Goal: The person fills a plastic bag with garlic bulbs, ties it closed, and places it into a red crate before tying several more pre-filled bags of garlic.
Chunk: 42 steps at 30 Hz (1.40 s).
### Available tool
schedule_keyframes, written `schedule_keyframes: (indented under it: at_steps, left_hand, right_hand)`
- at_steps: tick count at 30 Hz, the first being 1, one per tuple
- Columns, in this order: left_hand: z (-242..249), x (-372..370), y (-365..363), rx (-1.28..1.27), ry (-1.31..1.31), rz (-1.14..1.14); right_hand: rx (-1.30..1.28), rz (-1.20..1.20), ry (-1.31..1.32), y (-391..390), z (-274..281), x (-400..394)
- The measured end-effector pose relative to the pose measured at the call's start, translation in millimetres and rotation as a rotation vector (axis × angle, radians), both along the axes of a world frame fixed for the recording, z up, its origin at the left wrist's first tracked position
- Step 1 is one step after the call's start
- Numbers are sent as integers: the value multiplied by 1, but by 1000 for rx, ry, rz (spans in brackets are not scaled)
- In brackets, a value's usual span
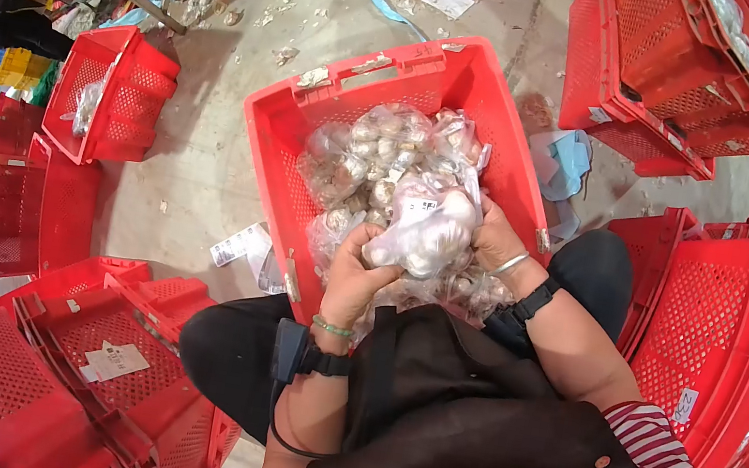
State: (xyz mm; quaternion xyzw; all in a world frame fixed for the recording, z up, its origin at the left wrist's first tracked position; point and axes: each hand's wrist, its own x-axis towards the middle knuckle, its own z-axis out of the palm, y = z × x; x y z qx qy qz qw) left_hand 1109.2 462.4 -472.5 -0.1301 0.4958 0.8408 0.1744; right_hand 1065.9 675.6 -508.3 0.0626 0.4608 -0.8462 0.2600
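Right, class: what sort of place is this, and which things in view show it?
Probably a packing or sorting area for garlic: a red crate holds clear bags of whitish bulbs, nested red crates stand nearby, and pale scraps litter the floor.

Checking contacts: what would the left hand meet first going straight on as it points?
The left hand would first meet the bag of white bulbs it grips, then probably the other bags in the red crate; depth is unclear.
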Motion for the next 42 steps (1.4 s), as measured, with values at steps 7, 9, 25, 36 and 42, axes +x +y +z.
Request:
schedule_keyframes:
  at_steps: [7, 9, 25, 36, 42]
  left_hand:
    - [-105, 9, -5, -565, 322, -31]
    - [-120, 14, -4, -603, 245, -169]
    - [-41, -1, 15, -244, 265, 47]
    - [-117, 21, -6, -892, 20, -209]
    - [-146, 26, -12, -514, 52, -277]
  right_hand:
    - [404, 134, 98, 1, -32, 2]
    - [551, 217, -225, 0, -34, 9]
    - [84, -742, -246, 17, -26, -6]
    - [1003, 62, -202, 17, -82, 11]
    - [1289, 33, -24, 17, -69, 15]
